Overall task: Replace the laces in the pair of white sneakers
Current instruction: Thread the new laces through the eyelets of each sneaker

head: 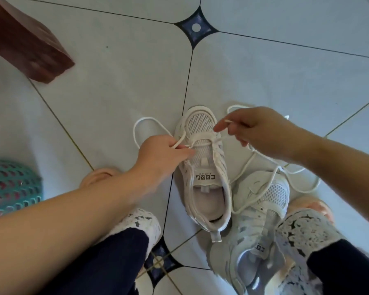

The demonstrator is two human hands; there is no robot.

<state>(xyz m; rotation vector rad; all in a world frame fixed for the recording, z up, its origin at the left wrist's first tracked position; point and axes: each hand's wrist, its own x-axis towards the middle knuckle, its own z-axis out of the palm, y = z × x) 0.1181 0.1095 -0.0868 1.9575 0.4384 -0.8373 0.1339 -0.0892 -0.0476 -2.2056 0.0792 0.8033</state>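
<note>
A white mesh sneaker (202, 167) stands on the tiled floor in the middle, toe pointing away from me. A white lace (141, 122) runs through its lowest eyelets. My left hand (160, 154) pinches the left part of that lace beside the eyelets, and a loop of it lies on the floor to the left. My right hand (258, 130) holds the other end of the lace above the toe, its tip between finger and thumb. The second white sneaker (256, 222) lies at the lower right with a loose lace (303, 186) trailing over it and onto the floor.
A teal plastic mesh basket (11, 186) sits at the left edge. A reddish-brown wooden furniture leg (28, 41) stands at the upper left. My knees in dark trousers with white lace trim (307, 231) flank the sneakers. Pale tiles with dark star-shaped insets (195, 28) cover the floor.
</note>
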